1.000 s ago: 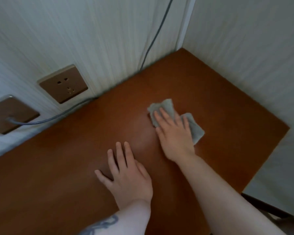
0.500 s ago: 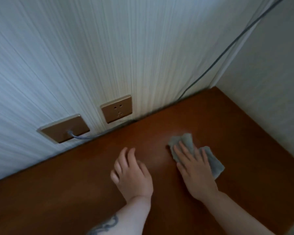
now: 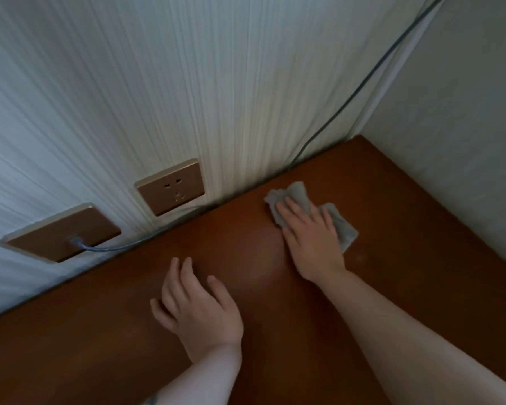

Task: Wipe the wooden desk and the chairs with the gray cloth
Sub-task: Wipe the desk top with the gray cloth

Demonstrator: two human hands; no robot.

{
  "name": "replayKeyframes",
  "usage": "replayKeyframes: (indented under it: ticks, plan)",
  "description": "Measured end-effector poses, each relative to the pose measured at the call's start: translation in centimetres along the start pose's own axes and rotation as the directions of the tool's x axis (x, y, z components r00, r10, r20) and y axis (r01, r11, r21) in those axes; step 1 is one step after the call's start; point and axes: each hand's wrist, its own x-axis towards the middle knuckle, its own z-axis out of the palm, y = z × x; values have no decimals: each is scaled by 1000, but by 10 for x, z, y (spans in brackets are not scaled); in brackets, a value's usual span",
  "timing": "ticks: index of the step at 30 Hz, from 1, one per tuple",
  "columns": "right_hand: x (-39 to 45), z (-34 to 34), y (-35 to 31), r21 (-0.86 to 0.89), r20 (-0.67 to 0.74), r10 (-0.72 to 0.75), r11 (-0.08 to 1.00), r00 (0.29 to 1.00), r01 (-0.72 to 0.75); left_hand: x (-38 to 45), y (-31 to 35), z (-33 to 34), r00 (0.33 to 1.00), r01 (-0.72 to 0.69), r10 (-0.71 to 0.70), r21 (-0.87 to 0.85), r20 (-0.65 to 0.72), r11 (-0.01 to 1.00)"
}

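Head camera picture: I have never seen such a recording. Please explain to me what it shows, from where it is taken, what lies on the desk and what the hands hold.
There is no machine here. A person wears a wide-angle camera on the head, and it looks forward and down at the person's own two bare hands. So this is one view only, from above.

The brown surface is the wooden desk, pushed into a corner of the room. The right hand lies flat, with straight fingers, on the gray cloth and presses it onto the desk near the wall. The left hand holds nothing; its fingers are relaxed over the desk.

On the wall are two brown plates: a socket with free holes, and another plate with a thin cable coming out of it. No chair is visible.
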Motion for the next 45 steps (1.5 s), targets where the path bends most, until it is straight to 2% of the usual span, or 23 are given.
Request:
replayKeyframes:
  ticks: [3, 4, 6, 7, 9, 11, 12, 14, 16, 18, 19, 21, 23, 24, 25, 27, 28, 29, 33, 36, 38, 41, 45]
  plan:
    - [-18, -1, 14, -14, -11, 296, 955, 955, -297, 0, 1, 3, 992, -38, 19, 152, 122, 988]
    - [-26, 4, 0, -37, -45, 322, 945, 946, -324, 0, 2, 4, 989, -43, 15, 187, 149, 981]
    - [-40, 13, -41, -15, -43, 179, 984, 983, -179, 1, 5, 5, 985, -27, -12, 228, 169, 973]
    - [-44, 19, -59, -3, -1, 12, 1000, 1000, -12, 1, 6, 5, 985, -25, -19, 251, 172, 968]
    - [-35, 19, -78, -12, 94, -280, 959, 955, 283, 2, 6, 6, 986, -36, -14, 296, 165, 954]
    - [-9, 12, -67, 6, 106, -366, 930, 925, 367, 3, 7, 6, 989, -43, -1, 288, 151, 957]
    - [2, 12, -56, 4, 98, -325, 945, 941, 326, 2, 7, 6, 989, -48, 5, 287, 148, 957]
    - [11, 13, -26, -18, 22, -45, 999, 999, 46, 2, 6, 4, 984, -49, -2, 282, 178, 958]
    - [-4, 14, -6, -7, -93, 266, 963, 959, -268, 2, 7, 4, 981, -43, -13, 285, 192, 958]
    - [-31, 18, -17, -20, -161, 352, 933, 922, -360, 2, 7, 4, 982, -47, -9, 285, 191, 957]
    - [-43, 19, -29, -24, -154, 284, 957, 946, -290, 3, 7, 3, 982, -53, -2, 285, 190, 957]
    - [-56, 20, -51, -31, -22, -57, 998, 998, 56, 3, 8, 3, 982, -66, 12, 284, 186, 956]
    - [-43, 11, -48, -26, 125, -402, 913, 907, 408, 2, 8, 2, 982, -72, 18, 284, 187, 956]
    - [-30, 6, -36, -7, 151, -435, 897, 888, 441, 2, 8, 2, 981, -68, 11, 286, 195, 956]
    - [-18, 0, -20, 8, 156, -357, 933, 921, 360, 2, 7, 2, 979, -57, -2, 288, 202, 956]
    - [-13, -5, 18, -4, 88, 8, 1000, 996, -8, 3, 8, 0, 976, -46, -18, 289, 215, 956]
    - [-23, -6, 34, -29, 36, 150, 988, 988, -149, 3, 9, -1, 975, -48, -18, 289, 222, 956]
    - [-39, -8, 46, -63, -8, 198, 978, 980, -198, 2, 11, -1, 973, -49, -19, 291, 229, 955]
    - [-106, -8, 56, -103, 70, 141, 986, 987, -134, 1, 14, -8, 976, -79, 7, 327, 215, 942]
    - [-127, -9, 41, -95, 123, 86, 993, 989, -75, -5, 28, -2, 935, -313, 234, 308, 267, 898]
    - [-127, -11, 36, -98, 199, -89, 989, 976, 110, -15, 54, 11, 896, -415, 352, 230, 272, 880]
    - [-99, -20, 47, -66, 274, -357, 919, 893, 388, -20, 83, 31, 875, -450, 392, 178, 283, 875]
    - [-50, -21, 56, -26, 231, -359, 927, 904, 374, -12, 82, 47, 897, -428, 384, 210, 219, 879]
